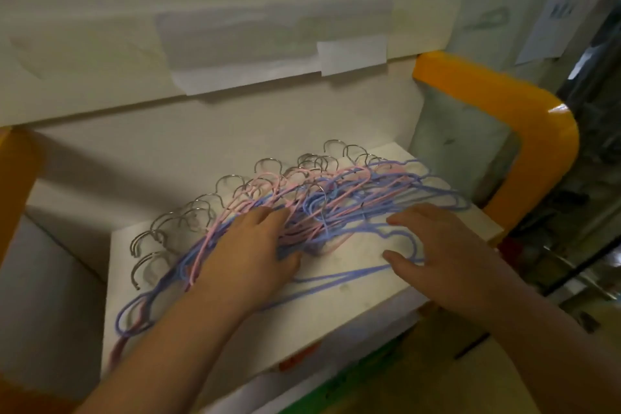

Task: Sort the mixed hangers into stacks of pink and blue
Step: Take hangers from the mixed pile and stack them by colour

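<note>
A tangled heap of thin pink hangers (295, 183) and blue hangers (396, 191) with silver hooks lies spread across a white board (353, 282). The colours are mixed together, with hooks pointing to the far side. My left hand (248, 252) lies on the middle of the heap, fingers reaching into the wires; whether it grips any is hidden. My right hand (437, 242) hovers over the right part, fingers spread and relaxed, its thumb touching a blue hanger (386, 233) that lies nearest me.
The board sits in a frame with orange padded rails (524, 111) on the right and at the far left (16, 178). White paper-covered panels (235, 44) rise behind. Dark clutter fills the right edge.
</note>
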